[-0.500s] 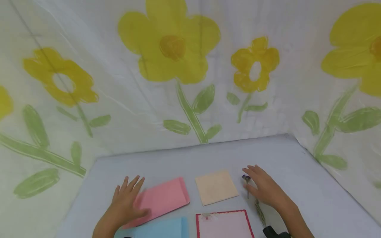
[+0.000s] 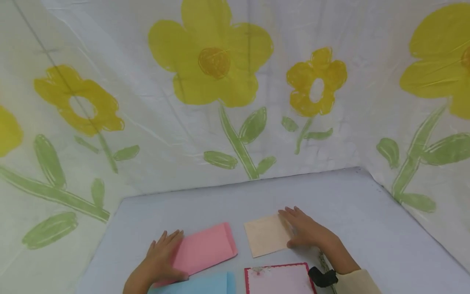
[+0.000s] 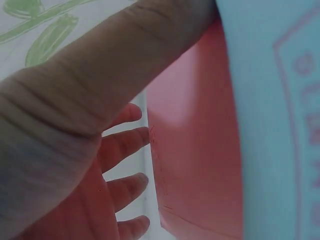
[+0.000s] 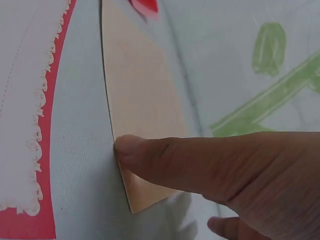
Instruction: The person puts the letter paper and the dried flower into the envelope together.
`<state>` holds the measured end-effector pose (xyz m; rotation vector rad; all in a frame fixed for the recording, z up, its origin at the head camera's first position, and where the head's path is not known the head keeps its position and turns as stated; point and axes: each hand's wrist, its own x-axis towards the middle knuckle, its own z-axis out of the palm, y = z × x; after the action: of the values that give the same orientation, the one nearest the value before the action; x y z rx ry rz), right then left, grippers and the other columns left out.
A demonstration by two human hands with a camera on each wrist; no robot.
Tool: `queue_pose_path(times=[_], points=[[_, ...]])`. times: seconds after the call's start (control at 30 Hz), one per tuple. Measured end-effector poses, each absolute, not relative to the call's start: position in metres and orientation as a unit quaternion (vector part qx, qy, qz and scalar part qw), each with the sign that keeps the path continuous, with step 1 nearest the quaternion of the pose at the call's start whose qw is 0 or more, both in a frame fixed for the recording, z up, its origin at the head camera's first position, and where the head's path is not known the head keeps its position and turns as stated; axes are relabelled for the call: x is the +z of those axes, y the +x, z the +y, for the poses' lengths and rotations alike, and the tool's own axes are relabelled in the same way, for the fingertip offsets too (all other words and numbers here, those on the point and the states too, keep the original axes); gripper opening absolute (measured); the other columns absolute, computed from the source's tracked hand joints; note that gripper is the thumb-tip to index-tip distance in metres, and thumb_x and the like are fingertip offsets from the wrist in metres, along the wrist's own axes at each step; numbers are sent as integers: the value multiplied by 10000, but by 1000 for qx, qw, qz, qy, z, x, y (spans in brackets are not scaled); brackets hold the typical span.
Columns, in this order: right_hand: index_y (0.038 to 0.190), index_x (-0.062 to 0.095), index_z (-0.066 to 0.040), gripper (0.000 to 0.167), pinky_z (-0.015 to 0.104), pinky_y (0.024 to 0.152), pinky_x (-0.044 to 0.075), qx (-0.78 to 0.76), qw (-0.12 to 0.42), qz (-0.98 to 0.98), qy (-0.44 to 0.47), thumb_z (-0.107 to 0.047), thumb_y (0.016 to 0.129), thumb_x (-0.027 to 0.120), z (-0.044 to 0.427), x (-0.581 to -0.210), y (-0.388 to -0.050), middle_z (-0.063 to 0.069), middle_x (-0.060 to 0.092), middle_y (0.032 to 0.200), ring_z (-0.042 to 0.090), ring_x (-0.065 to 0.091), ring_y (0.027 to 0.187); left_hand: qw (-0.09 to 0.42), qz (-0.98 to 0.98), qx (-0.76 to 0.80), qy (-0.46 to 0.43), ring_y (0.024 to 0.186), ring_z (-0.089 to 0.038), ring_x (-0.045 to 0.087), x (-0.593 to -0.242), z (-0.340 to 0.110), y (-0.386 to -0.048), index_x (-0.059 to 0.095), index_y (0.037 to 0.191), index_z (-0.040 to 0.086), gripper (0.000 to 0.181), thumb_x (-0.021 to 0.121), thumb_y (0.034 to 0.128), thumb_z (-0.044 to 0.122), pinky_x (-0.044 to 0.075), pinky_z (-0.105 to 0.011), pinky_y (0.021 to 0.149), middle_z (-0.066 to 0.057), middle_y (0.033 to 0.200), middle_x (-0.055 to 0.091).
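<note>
Head view: largest by far, a white sheet backdrop [image 2: 165,163] painted with yellow flowers and green leaves, hung behind. Next, a flat pale grey desk [image 2: 385,241], carrying paper goods. On it, toward the left, a long pink paper envelope [image 2: 207,247] with a folded strip at its right end. Just in front, a light blue paper envelope [image 2: 205,285], partly out of view. To its right, a pale pink card with a red border [image 2: 277,281], also cut off. Beyond that card, a beige square of paper [image 2: 266,236], lying flat, apart from the pink envelope.

At the pink envelope's left end, the left hand [image 2: 159,259], grip released, fingers stretched, thumb laid across. At the beige square's right end, the right hand [image 2: 306,230], grip likewise released, thumb on the near edge. Smallest, a thin dried sprig [image 2: 324,261] beside the card, partly hidden.

Step in hand, by judgement: probably positioning both hands at the paper edges. Called for next: light, even pressure for sliding, or thumb and fingers closed on the edges for lifting, without disturbing the sprig.
</note>
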<state>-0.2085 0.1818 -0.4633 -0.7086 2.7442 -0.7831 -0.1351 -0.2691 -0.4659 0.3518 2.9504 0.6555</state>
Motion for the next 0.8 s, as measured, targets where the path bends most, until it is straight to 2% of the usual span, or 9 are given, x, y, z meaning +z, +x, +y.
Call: queue_pose_path(times=[0.17,0.3,0.4,0.5,0.6,0.8], points=[[1460,435,47,877,644,1102,306,-266,113,919,-269,-31,709,881,177,-464,-217,251,435,1479,527,291,1386,65,965,233,102,1393,-527,298,-465,-268,-134,472,1460,2,1165,981,509,443,142,-758,1089,-200,1462,487],[1373,536,51,683,569,1009,451,-256,35,925,-278,15,757,831,176,-471,-224,222,583,1305,424,515,1231,62,965,235,101,1380,-486,355,-463,-267,-135,477,1463,10,1154,984,508,414,176,-737,1098,-183,1446,511],[1264,642,0,452,455,852,548,-268,-28,929,-252,49,828,750,178,-477,-226,117,665,1108,285,626,1015,67,964,239,99,1362,-476,385,-464,-266,-135,476,1464,6,1150,989,507,388,213,-726,1093,-190,1438,516],[1120,715,-55,265,357,729,545,-305,-47,924,-224,51,879,692,181,-479,-226,17,668,983,166,604,865,84,962,245,87,1365,-460,388,-464,-265,-135,477,1464,7,1145,993,510,373,225,-708,1103,-189,1443,510],[1002,732,-77,170,306,669,526,-346,-52,911,-220,43,889,690,185,-473,-227,-10,664,935,129,578,807,90,962,245,83,1372,-436,390,-464,-263,-135,482,1463,10,1130,988,520,373,223,-690,1116,-176,1448,508],[991,729,-58,137,277,622,543,-429,-42,875,-221,34,896,692,181,-461,-226,25,684,938,158,617,791,78,965,233,94,1359,-413,414,-462,-261,-133,494,1453,9,1106,983,526,363,242,-696,1104,-155,1433,522]])
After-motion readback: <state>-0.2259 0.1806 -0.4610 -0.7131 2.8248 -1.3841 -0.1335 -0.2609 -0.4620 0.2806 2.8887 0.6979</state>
